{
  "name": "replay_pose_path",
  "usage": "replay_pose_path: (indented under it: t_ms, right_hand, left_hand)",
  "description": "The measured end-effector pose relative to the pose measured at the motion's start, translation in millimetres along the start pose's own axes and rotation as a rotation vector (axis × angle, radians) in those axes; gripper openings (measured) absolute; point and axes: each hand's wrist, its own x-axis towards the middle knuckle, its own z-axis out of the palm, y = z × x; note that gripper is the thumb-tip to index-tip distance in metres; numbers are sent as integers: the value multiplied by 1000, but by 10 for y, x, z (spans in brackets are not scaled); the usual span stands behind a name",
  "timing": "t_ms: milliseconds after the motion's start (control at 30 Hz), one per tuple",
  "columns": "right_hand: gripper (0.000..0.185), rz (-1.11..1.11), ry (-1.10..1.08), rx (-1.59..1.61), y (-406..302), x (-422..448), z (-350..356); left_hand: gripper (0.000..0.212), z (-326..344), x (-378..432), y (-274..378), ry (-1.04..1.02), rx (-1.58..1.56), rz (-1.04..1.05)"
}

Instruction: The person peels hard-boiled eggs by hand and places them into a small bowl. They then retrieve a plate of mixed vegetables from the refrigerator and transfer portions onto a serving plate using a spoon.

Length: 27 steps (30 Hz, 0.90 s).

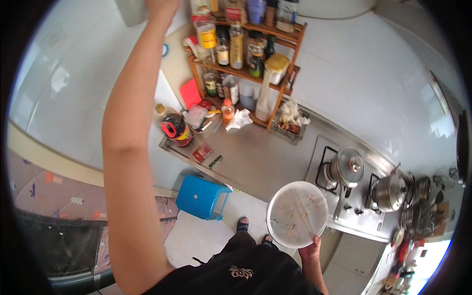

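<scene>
My right hand grips the near rim of a round white plastic tub, thumb on the rim. Small bits of scrap are scattered inside the tub, and it is tilted so that its inside faces me. My left arm stretches up to the picture's top edge. Only the base of my left hand shows there; its fingers are cut off, so what it touches is hidden. A pale grey panel-like object is beside that hand.
A wooden rack with bottles and jars stands on the steel counter. Right of it are a wire basket, a lidded pan and a pot on the gas hob. A blue plastic stool stands on the floor.
</scene>
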Motion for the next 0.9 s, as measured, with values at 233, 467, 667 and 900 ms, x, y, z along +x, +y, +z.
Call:
replay_pose_path:
  t_ms: [233,467,667,900]
  right_hand:
    - [84,3,64,60,-62,-161,15]
    - [91,29,129,-8,-10,-140,75]
    - [88,6,149,-1,-39,-126,81]
    - [84,20,77,3,-49,149,21]
  left_hand:
    - [46,-83,-2316,369,-628,-12,195]
    - [37,-704,-5556,528,-1479,-76,215]
    - [59,-927,-5995,1071,-1622,-185,-22]
    - [54,-847,-6100,586,-1484,-69,177]
